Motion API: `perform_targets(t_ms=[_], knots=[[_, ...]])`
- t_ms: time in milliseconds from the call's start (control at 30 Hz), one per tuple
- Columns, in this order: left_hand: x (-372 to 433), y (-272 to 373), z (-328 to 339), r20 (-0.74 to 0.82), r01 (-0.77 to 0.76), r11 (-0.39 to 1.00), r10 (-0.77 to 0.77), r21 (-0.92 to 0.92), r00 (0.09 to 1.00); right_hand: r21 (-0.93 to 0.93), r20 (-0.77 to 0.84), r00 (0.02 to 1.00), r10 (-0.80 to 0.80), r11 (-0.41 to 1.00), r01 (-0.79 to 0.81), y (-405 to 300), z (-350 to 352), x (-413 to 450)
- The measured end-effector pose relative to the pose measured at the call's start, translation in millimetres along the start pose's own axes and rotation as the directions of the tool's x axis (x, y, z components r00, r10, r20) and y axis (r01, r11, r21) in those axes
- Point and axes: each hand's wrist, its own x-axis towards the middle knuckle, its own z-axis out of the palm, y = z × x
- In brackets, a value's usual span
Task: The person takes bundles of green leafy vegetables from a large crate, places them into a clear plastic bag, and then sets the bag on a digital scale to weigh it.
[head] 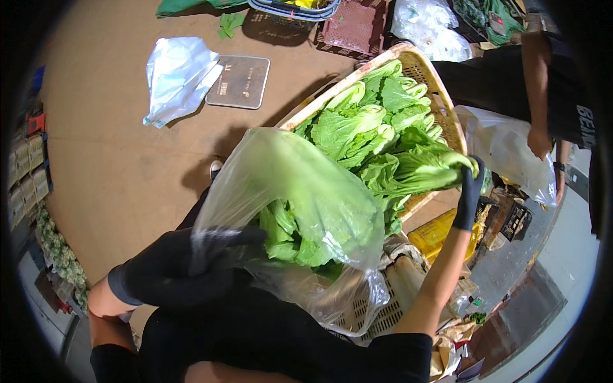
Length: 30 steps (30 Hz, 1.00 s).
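My left hand (210, 265), in a black glove, grips the mouth of a clear plastic bag (330, 210) in front of my body. Leafy green heads (297, 239) are inside the bag and show at its opening. On the right, my right hand (471, 184), gloved too, is closed around the pale stem end of a leafy green head (416, 170). Its leaves point left toward the bag. Below it, more heads of leafy greens (354, 124) lie in a long cream plastic basket (450, 115), several with their stems toward the far right side.
A flat scale (239, 82) and a white plastic bag (179, 76) lie on the brown floor (115, 143). At the back are a handled basket (297, 9) and a maroon crate (354, 26). Another person (550, 86) holds a clear bag (507, 148) at right, near a yellow crate (433, 234).
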Motion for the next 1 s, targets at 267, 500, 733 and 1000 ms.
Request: perform_targets(t_ms=[267,500,733,1000], knots=[[10,5,-33,0.344,0.038,0.994,-0.071,0.1,0.936,-0.668,-0.204,0.782,-0.59,0.667,0.329,-183,-43,-96],[25,8,-58,0.546,-0.092,0.986,0.001,0.138,0.838,-0.091,-0.635,0.7,-0.328,0.931,0.354,-365,-73,-237],[76,-35,-107,0.705,-0.801,0.569,0.491,0.185,0.512,0.163,-0.798,0.6,-0.057,0.938,0.306,-373,30,-353],[27,-15,-110,0.692,-0.288,0.957,0.179,0.044,0.699,0.79,-0.448,0.744,0.495,0.61,0.07,-204,158,-365]])
